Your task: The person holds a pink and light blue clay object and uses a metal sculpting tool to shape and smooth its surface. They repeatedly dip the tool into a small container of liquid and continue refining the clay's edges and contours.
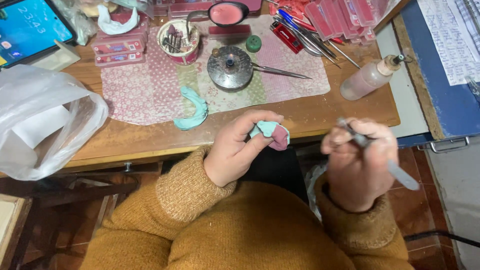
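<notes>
Mustard knitted sleeves (200, 220), lower centre of the frame. Left hand (235, 147), centre: closed around a teal-and-pink dental model (272, 134), held just below the desk (345, 112) edge. Right hand (357, 162), right of centre: gripping a slim grey tool (395, 170), its tip blurred, possibly a carving knife. On the desk, centre: loose teal arch-shaped cast (192, 111) on a patterned cloth (150, 90); round metal burner (230, 68) above it. Clear plastic bag (45, 120), left edge.
</notes>
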